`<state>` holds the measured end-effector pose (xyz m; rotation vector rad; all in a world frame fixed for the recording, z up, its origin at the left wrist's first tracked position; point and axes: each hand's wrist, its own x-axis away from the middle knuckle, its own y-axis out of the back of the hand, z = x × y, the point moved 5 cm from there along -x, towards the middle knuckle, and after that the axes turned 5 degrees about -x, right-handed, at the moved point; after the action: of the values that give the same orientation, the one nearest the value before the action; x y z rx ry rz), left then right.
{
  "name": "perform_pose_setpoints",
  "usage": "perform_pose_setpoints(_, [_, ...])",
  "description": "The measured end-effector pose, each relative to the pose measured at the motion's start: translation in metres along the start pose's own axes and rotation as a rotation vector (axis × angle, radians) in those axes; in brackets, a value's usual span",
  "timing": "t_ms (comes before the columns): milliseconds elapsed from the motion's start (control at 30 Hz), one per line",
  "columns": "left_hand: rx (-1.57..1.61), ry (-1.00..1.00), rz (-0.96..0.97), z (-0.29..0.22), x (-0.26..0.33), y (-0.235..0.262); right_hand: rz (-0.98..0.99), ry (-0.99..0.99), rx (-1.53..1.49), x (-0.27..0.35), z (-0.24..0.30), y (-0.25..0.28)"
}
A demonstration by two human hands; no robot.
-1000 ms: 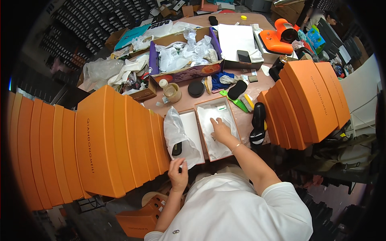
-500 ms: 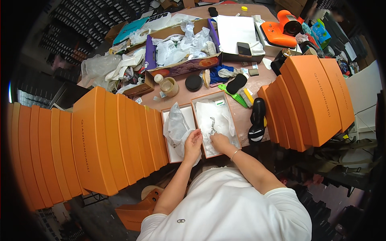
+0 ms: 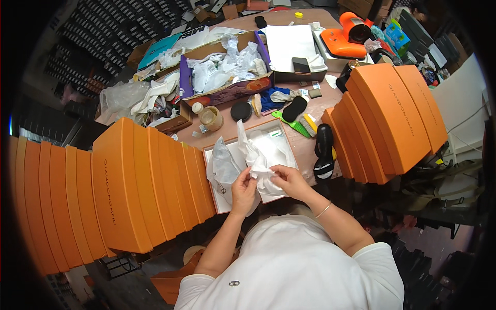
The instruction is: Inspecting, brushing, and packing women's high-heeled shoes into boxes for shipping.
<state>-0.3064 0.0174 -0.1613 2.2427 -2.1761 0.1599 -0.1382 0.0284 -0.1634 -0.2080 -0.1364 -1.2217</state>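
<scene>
My left hand (image 3: 244, 191) and my right hand (image 3: 289, 181) both pinch a thin, crumpled white sheet (image 3: 264, 155), apparently tissue paper. It is bunched up between my fingers over an open shallow box (image 3: 290, 145) with white insides and an orange edge. Whatever lies under the sheet is hidden. Close by on the left, a second shallow box part (image 3: 216, 200) holds something wrapped in translucent greyish tissue (image 3: 221, 161). A small dark metallic detail shows near the wrapping's lower end. A bracelet circles my right wrist.
Orange shoeboxes (image 3: 124, 186) stand in a row at left, with more (image 3: 382, 119) at right. Near the right stack lie a black sandal (image 3: 324, 150), a brush (image 3: 308, 125) and a black pad (image 3: 294, 109). Behind are a jar (image 3: 211, 119) and a purple carton (image 3: 227, 88) of crumpled tissue.
My right hand has lifted from the dark lettering in the right box and now pinches the white sheet, which is raised and bunched. My left hand has moved from the left wrapping to the same sheet.
</scene>
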Motion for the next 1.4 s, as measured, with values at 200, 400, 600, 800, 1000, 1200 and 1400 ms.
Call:
perform_pose_setpoints(200, [-1.017, -0.373, 0.042, -0.069, 0.027, 0.012, -0.15, 0.003, 0.191, 0.005, 0.013, 0.026])
perform_pose_setpoints(400, [-0.635, -0.096, 0.195, -0.015, 0.014, 0.003, -0.164, 0.136, 0.142, 0.02, 0.021, 0.032])
perform_pose_setpoints(600, [-0.667, -0.171, 0.113, -0.026, 0.031, 0.007, -0.876, 0.011, 0.721, 0.006, -0.049, 0.174])
perform_pose_setpoints(800, [-0.995, -0.255, 0.427, -0.023, 0.037, -0.017, -0.878, -0.294, 0.953, -0.027, -0.077, 0.177])
perform_pose_setpoints(1000, [-0.249, 0.19, 0.402, -0.012, 0.029, -0.005, -0.525, 0.27, 0.713, 0.01, 0.019, 0.141])
perform_pose_setpoints(1200, [0.67, 0.802, 0.714, 0.011, 0.012, -0.06, 0.478, 0.66, 1.11, 0.047, 0.119, -0.003])
perform_pose_setpoints(1400, [0.92, 0.707, 0.466, 0.027, 0.022, -0.047, -0.04, 0.281, 0.666, 0.068, 0.094, 0.048])
